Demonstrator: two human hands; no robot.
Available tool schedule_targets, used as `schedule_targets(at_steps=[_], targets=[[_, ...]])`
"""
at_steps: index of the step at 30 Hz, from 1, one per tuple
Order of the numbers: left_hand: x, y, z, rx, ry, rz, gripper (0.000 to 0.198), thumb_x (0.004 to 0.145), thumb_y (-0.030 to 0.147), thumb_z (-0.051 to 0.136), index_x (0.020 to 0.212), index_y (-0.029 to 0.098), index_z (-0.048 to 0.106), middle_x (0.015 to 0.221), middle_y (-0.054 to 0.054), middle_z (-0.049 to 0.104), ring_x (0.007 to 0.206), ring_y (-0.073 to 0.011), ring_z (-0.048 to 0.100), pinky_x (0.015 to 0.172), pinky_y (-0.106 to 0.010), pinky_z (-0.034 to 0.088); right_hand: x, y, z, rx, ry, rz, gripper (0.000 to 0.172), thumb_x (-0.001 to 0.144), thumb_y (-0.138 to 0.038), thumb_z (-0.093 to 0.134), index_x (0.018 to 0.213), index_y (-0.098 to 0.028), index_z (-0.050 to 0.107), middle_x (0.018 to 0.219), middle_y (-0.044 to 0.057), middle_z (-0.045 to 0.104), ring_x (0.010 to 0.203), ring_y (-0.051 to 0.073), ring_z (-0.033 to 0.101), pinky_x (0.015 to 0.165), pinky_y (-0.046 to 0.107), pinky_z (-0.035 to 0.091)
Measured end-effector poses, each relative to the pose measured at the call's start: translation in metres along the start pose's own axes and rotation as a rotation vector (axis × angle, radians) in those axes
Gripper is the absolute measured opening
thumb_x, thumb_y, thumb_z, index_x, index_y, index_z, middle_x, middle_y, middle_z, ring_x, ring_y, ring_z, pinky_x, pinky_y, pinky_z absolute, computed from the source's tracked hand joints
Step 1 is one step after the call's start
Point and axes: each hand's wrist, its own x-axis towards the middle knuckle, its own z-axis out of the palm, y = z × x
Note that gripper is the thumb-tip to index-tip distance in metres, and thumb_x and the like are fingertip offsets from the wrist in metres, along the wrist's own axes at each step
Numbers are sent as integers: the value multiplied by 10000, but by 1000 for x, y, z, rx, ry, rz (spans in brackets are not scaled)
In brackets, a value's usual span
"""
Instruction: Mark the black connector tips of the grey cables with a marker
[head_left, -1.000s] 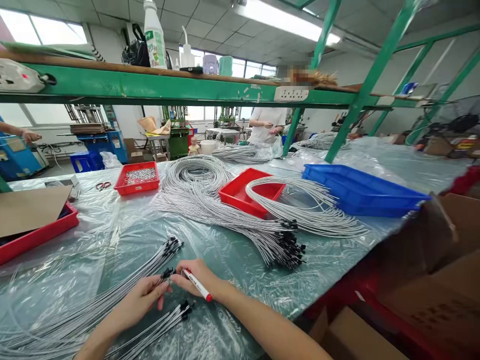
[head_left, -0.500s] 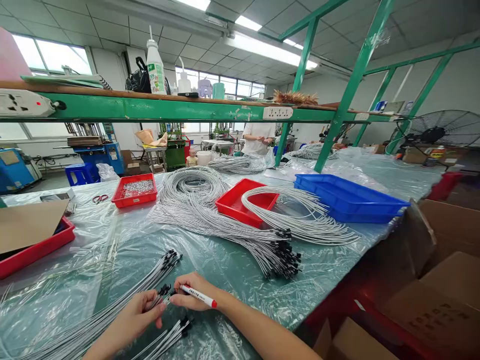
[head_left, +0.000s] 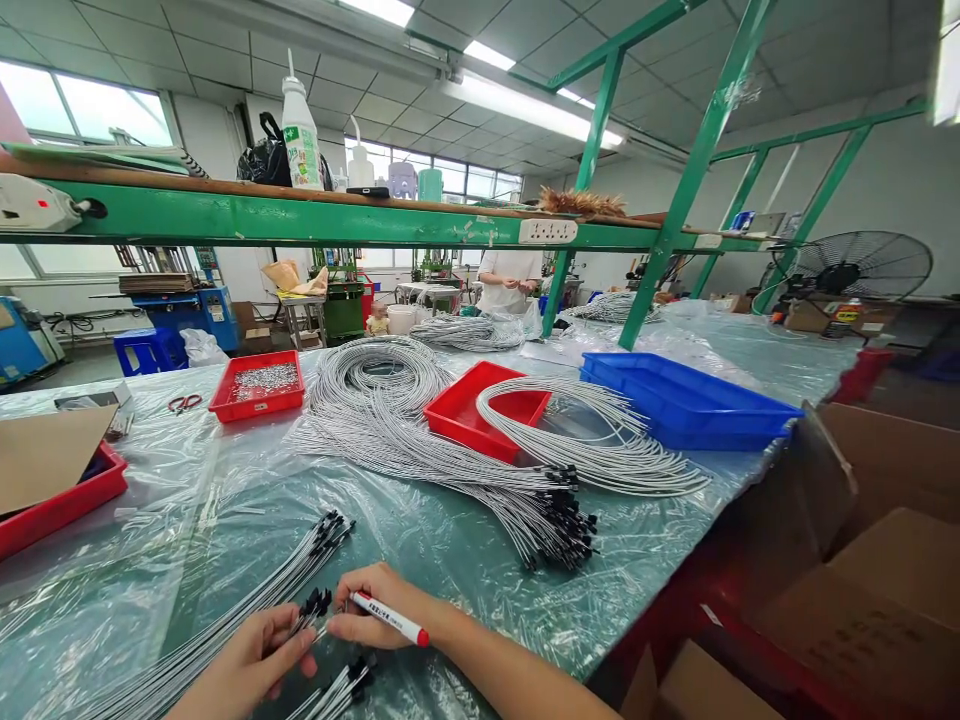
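Near the front edge, my left hand (head_left: 274, 645) is closed on a small bunch of grey cables with black connectors (head_left: 311, 606). Just right of it, my right hand (head_left: 375, 605) grips a white marker (head_left: 390, 617) with a red end, its fingertips close to those connectors. A long bundle of cables (head_left: 247, 605) lies behind and left of my left hand, black ends toward the middle. Below my hands is a smaller bunch (head_left: 337, 690). Farther back, a large pile of cables (head_left: 450, 460) ends in many black connectors (head_left: 562, 525).
A red tray of small metal parts (head_left: 259, 385), red-handled scissors (head_left: 184, 403), an empty-looking red tray (head_left: 487, 400), looped cables (head_left: 592, 440) and a blue tray (head_left: 690, 405) stand farther back. Cardboard boxes (head_left: 877, 590) are at right. A person (head_left: 510, 280) stands beyond the table.
The view has shifted slightly. Both hands remain close together; my left hand still holds the cables and my right hand the marker.
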Motion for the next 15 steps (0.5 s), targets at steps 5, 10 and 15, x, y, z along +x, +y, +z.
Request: schedule_targets(at_steps=[5, 10, 15], targets=[[1, 0, 3, -14, -8, -74, 485, 677, 577, 475, 842, 147, 323, 759, -19, 599, 414, 10, 333, 394, -144, 241, -2, 7, 3, -54, -12, -13, 252, 749, -375, 571, 773, -129, 521, 622, -31, 495, 534, 36, 410, 487, 122, 299], [0, 2, 5, 22, -10, -131, 514, 661, 584, 490, 893, 161, 312, 689, 15, 577, 365, 20, 264, 361, -154, 152, -4, 6, 5, -86, -21, -19, 242, 749, -368, 567, 761, -136, 501, 617, -41, 482, 539, 35, 410, 492, 122, 293], [-2, 6, 4, 23, -19, -82, 450, 661, 557, 508, 762, 148, 350, 666, 22, 556, 382, 19, 253, 357, -159, 158, -2, 3, 4, -74, -35, 2, 256, 737, -357, 584, 712, -122, 485, 592, -37, 458, 535, 41, 394, 485, 135, 279]])
